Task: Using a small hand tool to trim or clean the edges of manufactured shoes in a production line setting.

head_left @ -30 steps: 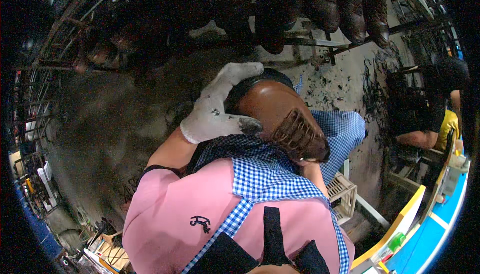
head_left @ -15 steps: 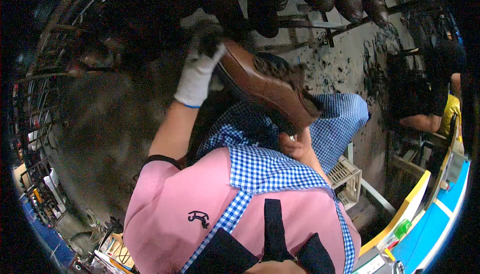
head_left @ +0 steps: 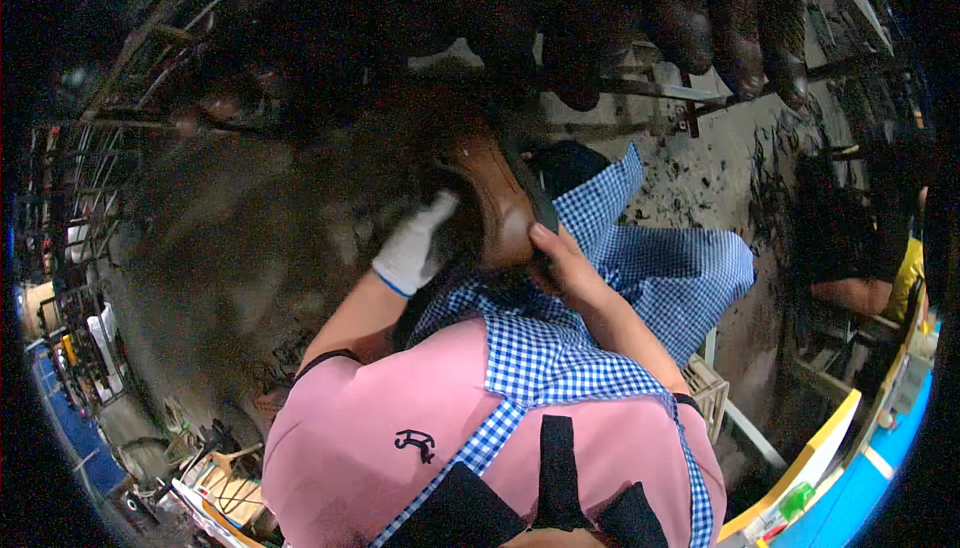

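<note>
A brown leather shoe (head_left: 515, 233) with a dark sole is held in front of my body, over a blue-and-white checked apron (head_left: 690, 273). Its far end fades into shadow at the top. My right hand (head_left: 567, 263) is bare and grips the near end, thumb along the edge beside the sole. On the shoe's left side is my left hand (head_left: 415, 248), in a white knit glove with a blue cuff edge. Its fingers are smeared by motion and run into the dark against the shoe, so whether they grip it is hidden.
Several dark rounded shapes, like shoe toes, hang in a row (head_left: 740, 58) along the top. A cream plastic crate (head_left: 712, 393) stands low at right. Beyond it is a blue bench top (head_left: 880, 468) with a yellow edge. Another person's arm (head_left: 850, 296) shows at far right.
The shoe has swung from slanting down to the right to standing more upright, nearer the middle. My left hand has come down from its far end; my right hand has moved up slightly, still gripping.
</note>
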Tool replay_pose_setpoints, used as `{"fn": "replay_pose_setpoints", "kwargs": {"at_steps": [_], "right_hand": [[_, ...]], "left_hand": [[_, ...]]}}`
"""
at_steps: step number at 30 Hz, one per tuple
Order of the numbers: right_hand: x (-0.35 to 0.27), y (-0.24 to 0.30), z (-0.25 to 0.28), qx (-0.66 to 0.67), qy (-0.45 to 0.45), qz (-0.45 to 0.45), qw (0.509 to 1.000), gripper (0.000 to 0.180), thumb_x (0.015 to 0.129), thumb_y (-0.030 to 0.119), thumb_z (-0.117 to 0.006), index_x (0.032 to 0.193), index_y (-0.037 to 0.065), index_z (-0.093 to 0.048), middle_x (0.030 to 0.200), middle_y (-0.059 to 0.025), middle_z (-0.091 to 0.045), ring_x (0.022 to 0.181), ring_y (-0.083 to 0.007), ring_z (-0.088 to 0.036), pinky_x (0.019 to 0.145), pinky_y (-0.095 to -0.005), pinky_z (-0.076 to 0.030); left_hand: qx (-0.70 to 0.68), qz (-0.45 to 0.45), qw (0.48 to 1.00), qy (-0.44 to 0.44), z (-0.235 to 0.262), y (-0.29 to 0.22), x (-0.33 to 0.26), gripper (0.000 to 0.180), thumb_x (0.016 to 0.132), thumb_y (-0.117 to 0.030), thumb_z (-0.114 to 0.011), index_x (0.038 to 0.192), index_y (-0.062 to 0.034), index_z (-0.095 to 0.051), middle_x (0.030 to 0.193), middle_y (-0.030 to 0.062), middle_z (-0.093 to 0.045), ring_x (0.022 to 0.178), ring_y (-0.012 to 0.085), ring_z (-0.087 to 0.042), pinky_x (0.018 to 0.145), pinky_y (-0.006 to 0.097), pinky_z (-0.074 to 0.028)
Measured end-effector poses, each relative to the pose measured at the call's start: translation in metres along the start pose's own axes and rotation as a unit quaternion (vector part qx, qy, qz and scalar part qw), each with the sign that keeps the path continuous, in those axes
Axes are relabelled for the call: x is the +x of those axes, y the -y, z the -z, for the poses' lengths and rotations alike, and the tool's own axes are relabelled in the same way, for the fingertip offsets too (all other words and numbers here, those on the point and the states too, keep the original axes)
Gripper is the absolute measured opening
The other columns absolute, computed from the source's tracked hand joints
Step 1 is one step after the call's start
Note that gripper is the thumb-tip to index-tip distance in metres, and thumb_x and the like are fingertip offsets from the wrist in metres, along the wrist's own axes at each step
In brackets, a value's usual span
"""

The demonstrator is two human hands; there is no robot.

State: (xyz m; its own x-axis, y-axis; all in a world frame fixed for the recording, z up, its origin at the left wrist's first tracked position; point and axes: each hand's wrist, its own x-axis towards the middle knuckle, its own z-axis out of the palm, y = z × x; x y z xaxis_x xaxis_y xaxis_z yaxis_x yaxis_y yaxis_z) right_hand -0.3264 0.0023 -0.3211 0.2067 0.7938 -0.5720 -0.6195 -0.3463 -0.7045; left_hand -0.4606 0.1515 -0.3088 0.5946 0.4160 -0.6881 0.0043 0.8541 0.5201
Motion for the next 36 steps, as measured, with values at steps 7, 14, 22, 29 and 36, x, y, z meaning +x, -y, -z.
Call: {"fn": "replay_pose_setpoints", "kwargs": {"at_steps": [7, 14, 22, 29, 36], "right_hand": [[0.026, 0.020, -0.015, -0.120, 0.089, 0.045, 0.988, 0.055, 0.092, 0.027, -0.047, 0.138, 0.010, -0.022, 0.084, -0.0019, -0.057, 0.058, -0.0069, -0.046, 0.048, -0.0210, -0.037], [0.018, -0.004, -0.002, -0.063, 0.129, 0.059, 0.988, 0.039, 0.091, 0.018, -0.050, 0.124, -0.001, -0.040, 0.081, -0.0071, -0.059, 0.078, -0.0163, -0.059, 0.074, -0.0302, -0.047], [0.003, 0.012, 0.012, -0.078, 0.047, 0.036, 0.995, 0.029, 0.092, 0.026, -0.048, 0.108, 0.004, -0.057, 0.054, 0.0037, -0.045, 0.044, -0.0050, -0.041, 0.041, -0.0192, -0.032], [0.014, 0.008, 0.011, -0.075, 0.036, 0.043, 0.996, 0.028, 0.093, 0.024, -0.045, 0.112, 0.007, -0.056, 0.057, 0.0040, -0.047, 0.044, -0.0040, -0.038, 0.042, -0.0187, -0.029], [0.023, 0.019, -0.002, -0.189, 0.082, 0.150, 0.967, 0.048, 0.089, 0.020, -0.054, 0.132, 0.009, -0.037, 0.079, -0.0003, -0.062, 0.047, -0.0019, -0.039, 0.040, -0.0164, -0.029]], "left_hand": [[0.829, -0.361, 0.426, -0.023, 0.124, 0.031, 0.181, 0.047, 0.087, -0.035, -0.046, 0.126, -0.0082, -0.046, 0.126, 0.0151, -0.048, 0.116, 0.0319, -0.044, 0.099, 0.043, -0.034], [0.799, -0.303, 0.485, -0.186, 0.102, -0.105, 0.271, 0.052, 0.085, -0.041, -0.048, 0.127, -0.0114, -0.046, 0.126, 0.0146, -0.048, 0.116, 0.0333, -0.043, 0.098, 0.044, -0.035], [0.832, -0.148, 0.411, -0.341, 0.081, -0.123, 0.187, 0.058, 0.082, -0.050, -0.046, 0.127, -0.0144, -0.046, 0.126, 0.0145, -0.048, 0.117, 0.0325, -0.043, 0.096, 0.047, -0.035], [0.787, -0.155, 0.553, -0.224, 0.088, -0.109, 0.094, 0.051, 0.083, -0.041, -0.048, 0.125, -0.0122, -0.048, 0.120, 0.0157, -0.051, 0.113, 0.0308, -0.047, 0.093, 0.044, -0.039], [0.833, -0.422, 0.338, -0.118, 0.047, -0.078, -0.002, 0.034, 0.088, -0.024, -0.048, 0.117, -0.0065, -0.054, 0.113, 0.0173, -0.055, 0.107, 0.0328, -0.050, 0.091, 0.038, -0.040]]}}
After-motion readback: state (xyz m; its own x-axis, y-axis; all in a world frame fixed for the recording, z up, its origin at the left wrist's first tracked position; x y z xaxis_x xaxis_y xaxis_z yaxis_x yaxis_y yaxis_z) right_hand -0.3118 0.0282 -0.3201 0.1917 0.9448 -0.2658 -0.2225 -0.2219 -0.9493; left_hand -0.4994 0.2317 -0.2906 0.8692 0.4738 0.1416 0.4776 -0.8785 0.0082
